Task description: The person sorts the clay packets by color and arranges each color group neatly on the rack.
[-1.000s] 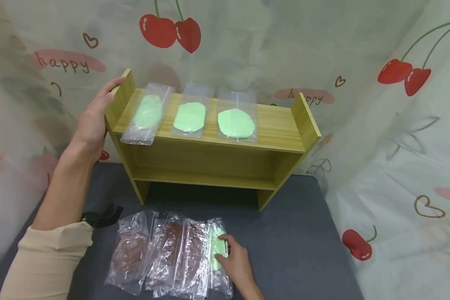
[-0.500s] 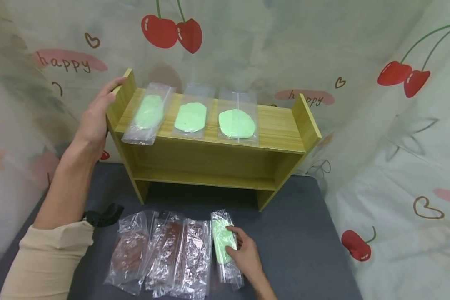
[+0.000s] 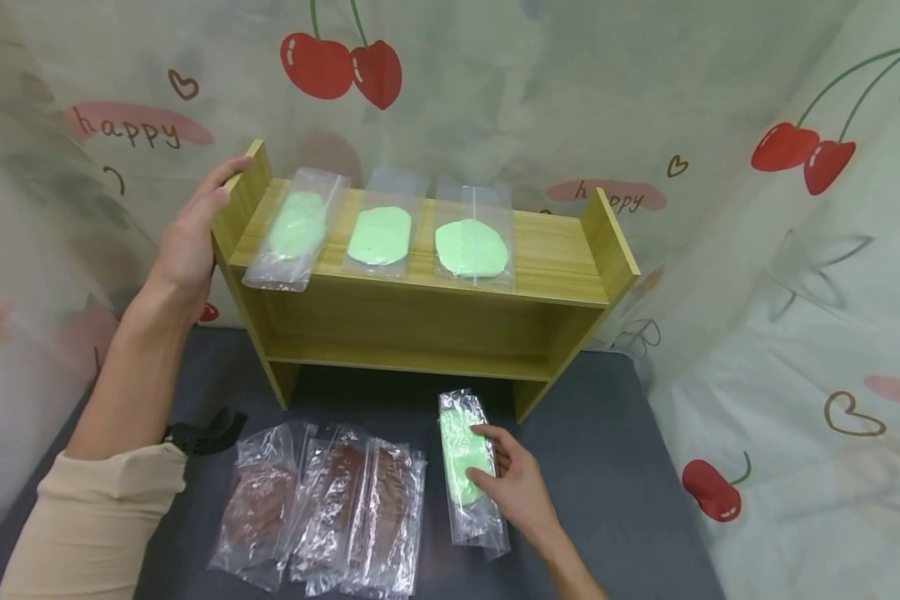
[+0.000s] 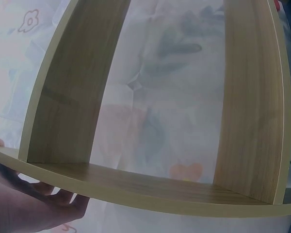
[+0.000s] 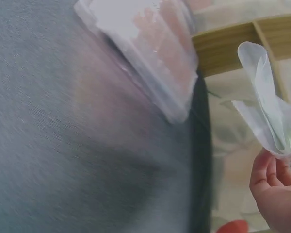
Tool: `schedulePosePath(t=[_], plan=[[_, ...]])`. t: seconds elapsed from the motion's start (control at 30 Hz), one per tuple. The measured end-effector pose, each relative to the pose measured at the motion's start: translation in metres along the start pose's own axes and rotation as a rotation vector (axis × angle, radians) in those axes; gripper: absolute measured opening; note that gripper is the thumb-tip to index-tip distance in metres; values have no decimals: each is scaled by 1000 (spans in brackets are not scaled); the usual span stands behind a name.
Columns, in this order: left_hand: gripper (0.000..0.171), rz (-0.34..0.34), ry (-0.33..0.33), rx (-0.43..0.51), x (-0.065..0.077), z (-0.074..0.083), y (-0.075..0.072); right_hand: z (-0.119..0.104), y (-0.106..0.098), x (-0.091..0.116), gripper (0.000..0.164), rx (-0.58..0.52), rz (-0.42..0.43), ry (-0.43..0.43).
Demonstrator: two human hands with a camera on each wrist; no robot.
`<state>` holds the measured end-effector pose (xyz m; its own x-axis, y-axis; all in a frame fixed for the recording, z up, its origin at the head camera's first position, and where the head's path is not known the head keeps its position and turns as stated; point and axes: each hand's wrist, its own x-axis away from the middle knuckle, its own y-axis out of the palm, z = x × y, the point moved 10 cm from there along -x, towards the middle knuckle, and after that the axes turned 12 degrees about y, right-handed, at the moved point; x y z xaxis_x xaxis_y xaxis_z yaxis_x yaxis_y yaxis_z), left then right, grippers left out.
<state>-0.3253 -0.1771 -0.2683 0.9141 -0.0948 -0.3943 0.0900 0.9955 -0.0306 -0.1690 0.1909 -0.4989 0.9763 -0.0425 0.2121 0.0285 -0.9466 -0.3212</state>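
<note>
My left hand (image 3: 187,237) grips the left side board of a small two-tier wooden shelf (image 3: 420,321). Up close in the left wrist view, the fingers (image 4: 63,204) lie against the outer face of that board. Between thumb and fingers, my right hand (image 3: 525,492) pinches a clear plastic bag (image 3: 467,458) with a flat light-green piece inside. This bag is in front of the shelf's right leg; in the right wrist view its folded plastic (image 5: 266,104) sticks out beyond the hand (image 5: 281,189). Three similar bags lie side by side on the top tier, including the rightmost green one (image 3: 472,248).
Several clear bags with brown contents (image 3: 345,508) overlap on the dark grey table (image 3: 607,475), left of my right hand. The lower tier (image 3: 412,358) holds nothing visible. Cherry-printed cloth (image 3: 465,100) hangs behind and at both sides.
My right hand has drawn the green bag away from the brown ones, rightward and toward the shelf. The left hand keeps its place on the side board.
</note>
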Motion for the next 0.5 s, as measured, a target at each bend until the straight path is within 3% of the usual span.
schedulePosePath(t=[0.17, 0.5], plan=[[49, 0, -8, 4, 0, -2, 0, -21, -10, 3, 52, 9, -25, -15], [49, -5, -10, 3, 0, -1, 0, -65, -22, 12, 44, -1, -152, -147]])
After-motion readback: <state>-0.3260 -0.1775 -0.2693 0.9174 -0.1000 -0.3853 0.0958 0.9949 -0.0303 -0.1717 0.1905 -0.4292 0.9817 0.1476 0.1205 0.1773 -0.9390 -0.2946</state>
